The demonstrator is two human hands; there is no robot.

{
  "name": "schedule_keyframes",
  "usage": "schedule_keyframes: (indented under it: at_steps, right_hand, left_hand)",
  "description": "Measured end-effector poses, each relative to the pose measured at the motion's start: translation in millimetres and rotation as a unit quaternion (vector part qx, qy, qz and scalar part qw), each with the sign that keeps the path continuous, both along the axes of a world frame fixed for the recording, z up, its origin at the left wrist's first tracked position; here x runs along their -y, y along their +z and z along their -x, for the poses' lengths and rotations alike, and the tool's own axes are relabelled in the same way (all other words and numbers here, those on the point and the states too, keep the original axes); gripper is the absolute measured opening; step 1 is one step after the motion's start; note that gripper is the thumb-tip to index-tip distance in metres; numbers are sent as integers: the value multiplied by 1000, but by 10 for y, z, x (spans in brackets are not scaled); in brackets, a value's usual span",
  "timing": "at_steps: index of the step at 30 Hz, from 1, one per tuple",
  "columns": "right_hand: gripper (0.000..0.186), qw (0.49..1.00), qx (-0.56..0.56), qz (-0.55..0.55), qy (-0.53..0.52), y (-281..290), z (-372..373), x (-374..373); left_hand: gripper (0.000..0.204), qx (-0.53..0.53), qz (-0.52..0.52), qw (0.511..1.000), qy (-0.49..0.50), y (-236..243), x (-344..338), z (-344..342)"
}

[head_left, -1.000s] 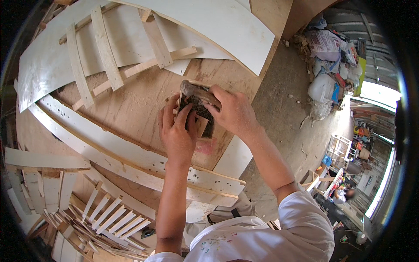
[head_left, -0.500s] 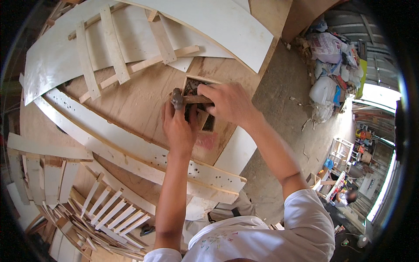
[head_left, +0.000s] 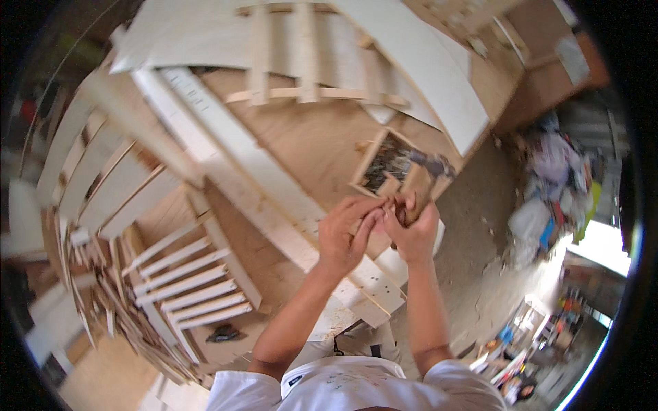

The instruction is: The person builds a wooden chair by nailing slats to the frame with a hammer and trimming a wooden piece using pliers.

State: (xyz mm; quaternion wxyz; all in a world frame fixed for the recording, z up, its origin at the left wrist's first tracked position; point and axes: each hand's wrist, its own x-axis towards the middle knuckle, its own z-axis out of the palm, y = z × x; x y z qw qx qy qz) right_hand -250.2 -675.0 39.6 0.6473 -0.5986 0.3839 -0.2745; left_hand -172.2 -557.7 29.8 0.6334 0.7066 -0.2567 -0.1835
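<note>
My left hand (head_left: 343, 236) is closed, its fingertips pinched on something too small to make out, touching the fingers of my right hand (head_left: 412, 229). My right hand grips a wooden-handled hammer (head_left: 433, 164), held upright with its dark head beyond the fingers. Just past both hands, on the plywood surface, sits an open wooden box (head_left: 368, 154) filled with small dark metal pieces that look like nails, with a small wood piece at its near end. Motion blur softens the details.
White panels (head_left: 445, 82) and slatted frames (head_left: 305, 55) lie across the far side. A long holed white board (head_left: 240, 185) crosses diagonally below. Cut strips (head_left: 192, 288) pile at left. Concrete floor (head_left: 480, 260), bagged clutter (head_left: 541, 212) and a person (head_left: 521, 387) are at right.
Both hands have pulled back from the box toward me and come together, the hammer turning head-forward. My left fingers are now pinched. The view has swung, bringing more left-side frames in.
</note>
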Motion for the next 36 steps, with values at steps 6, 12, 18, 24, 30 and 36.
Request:
schedule_keyframes:
  at_steps: [6, 12, 18, 24, 30, 36]
  right_hand:
    - [35, 979, -55, 57, 190, 188, -105, -1157]
    - [26, 949, -56, 82, 298, 245, -565, -2511]
    - [32, 944, -48, 65, 320, 212, -950, -3590]
    - [33, 929, -138, 130, 317, 107, -1413, -4211]
    - [29, 896, -213, 217, 325, 89, -2026, -4460]
    - [30, 882, -190, 250, 351, -185, -2183, -4531]
  left_hand:
    - [17, -285, 87, 942, 153, 151, -1346, 240]
    - [13, -235, 137, 909, 315, 162, -2689, 70]
    - [14, 10, 26, 930, 367, 112, -4096, -400]
    - [26, 182, -18, 930, 318, -86, -4904, -1089]
    - [29, 332, -70, 900, 274, -97, -5047, -1564]
    - [27, 321, -97, 906, 257, -242, -5017, -1673]
